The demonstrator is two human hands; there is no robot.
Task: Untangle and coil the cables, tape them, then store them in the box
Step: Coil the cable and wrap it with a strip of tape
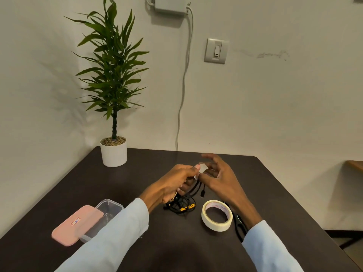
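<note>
Taping step. Left hand grips coiled black cable above the bench; right hand, fingers loosely spread, pinches tape strip. Next: wrap strip snugly. Box waits open, left.

A dark brown table stands against a pale wall; at its far left corner sits a leafy green plant in a white pot topped with pebbles; on the wall, a grey light switch; above it a white box, from which a white cord hangs down behind the table; a wooden ledge shows at far right.
</note>
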